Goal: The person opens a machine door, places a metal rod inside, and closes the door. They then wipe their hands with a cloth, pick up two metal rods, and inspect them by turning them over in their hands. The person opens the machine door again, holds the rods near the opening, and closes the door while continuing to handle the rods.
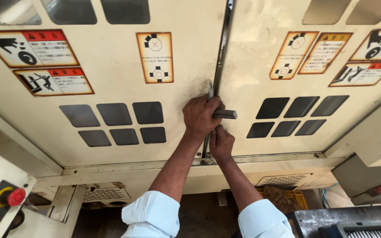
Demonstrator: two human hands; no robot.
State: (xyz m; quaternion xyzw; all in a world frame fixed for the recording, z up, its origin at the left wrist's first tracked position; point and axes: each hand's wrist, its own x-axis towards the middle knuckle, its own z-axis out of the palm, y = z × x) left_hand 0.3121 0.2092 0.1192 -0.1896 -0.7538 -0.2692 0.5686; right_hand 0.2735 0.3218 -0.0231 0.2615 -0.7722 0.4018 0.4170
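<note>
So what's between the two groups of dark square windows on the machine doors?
In the head view, the gap between the two doors runs there, with the left hand gripping a metal handle and the right hand just below.

A single head-worn view looks forward and slightly down at a cream machine door [111, 79] from close range, close enough that both forearms reach it. The left hand [200, 115] sits near the frame's centre, the right hand [220, 143] just below it. Above the hands the panels fill the picture; below them the floor shows.
</note>
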